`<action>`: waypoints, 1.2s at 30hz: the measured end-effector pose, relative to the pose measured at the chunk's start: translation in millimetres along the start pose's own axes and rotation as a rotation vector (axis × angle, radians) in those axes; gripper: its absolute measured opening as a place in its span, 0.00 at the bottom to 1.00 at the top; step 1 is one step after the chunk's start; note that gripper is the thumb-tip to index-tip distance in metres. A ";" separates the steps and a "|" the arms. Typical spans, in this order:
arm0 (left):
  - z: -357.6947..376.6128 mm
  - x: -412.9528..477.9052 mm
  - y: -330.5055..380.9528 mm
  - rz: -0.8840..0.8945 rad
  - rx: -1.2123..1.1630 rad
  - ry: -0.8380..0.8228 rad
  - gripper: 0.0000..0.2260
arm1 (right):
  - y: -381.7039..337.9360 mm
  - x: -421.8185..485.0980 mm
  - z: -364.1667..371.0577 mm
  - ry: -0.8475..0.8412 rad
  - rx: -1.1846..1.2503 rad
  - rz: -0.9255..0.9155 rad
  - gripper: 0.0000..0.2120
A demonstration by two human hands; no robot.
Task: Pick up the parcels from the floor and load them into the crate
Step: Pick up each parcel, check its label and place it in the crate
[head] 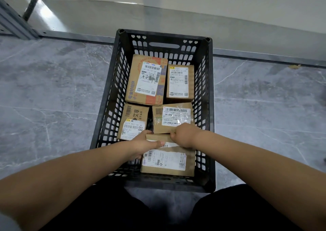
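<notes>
A black slatted plastic crate (210, 107) stands on the floor in front of me. Several labelled cardboard parcels lie inside it. The nearest parcel (167, 162) sits at the crate's near end, label up. My left hand (143, 145) grips its far left corner, thumb across the top. My right hand (183, 135) is closed on its far edge. Beyond it lie a taped parcel (173, 117), a small box marked 69 (134, 120), a large printed box (147, 79) and a plain box (180, 82).
Grey marble-patterned floor tiles (53, 98) surround the crate. A metal threshold strip (264, 55) and a pale wall base run behind it. A grey metal frame (12, 22) stands at the far left. My dark-clothed knees (238, 209) are just below the crate.
</notes>
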State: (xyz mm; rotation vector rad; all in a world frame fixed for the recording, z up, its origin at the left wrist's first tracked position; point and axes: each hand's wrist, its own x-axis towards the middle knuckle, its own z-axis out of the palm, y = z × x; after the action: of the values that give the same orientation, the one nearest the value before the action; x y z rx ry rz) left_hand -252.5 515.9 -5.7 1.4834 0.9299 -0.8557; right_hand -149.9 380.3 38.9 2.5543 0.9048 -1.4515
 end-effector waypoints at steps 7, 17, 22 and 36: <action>2.1 2.0 7.4 0.065 0.225 0.131 0.34 | 3.3 -1.4 -8.3 -0.007 -0.132 -0.043 0.10; 5.9 9.4 18.0 0.179 0.595 0.206 0.25 | -0.4 1.6 0.6 0.076 -0.365 -0.070 0.09; 8.2 13.6 16.6 0.133 0.555 0.147 0.28 | -0.2 7.6 8.8 0.101 -0.408 -0.077 0.10; 17.4 10.7 -7.5 0.139 0.343 0.025 0.43 | 0.9 8.5 16.0 0.125 -0.401 -0.057 0.13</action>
State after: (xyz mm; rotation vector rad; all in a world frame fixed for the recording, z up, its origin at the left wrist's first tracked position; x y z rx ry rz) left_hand -255.0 500.0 -20.3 1.8330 0.7113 -0.9281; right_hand -158.4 378.1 23.0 2.3516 1.1589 -1.0019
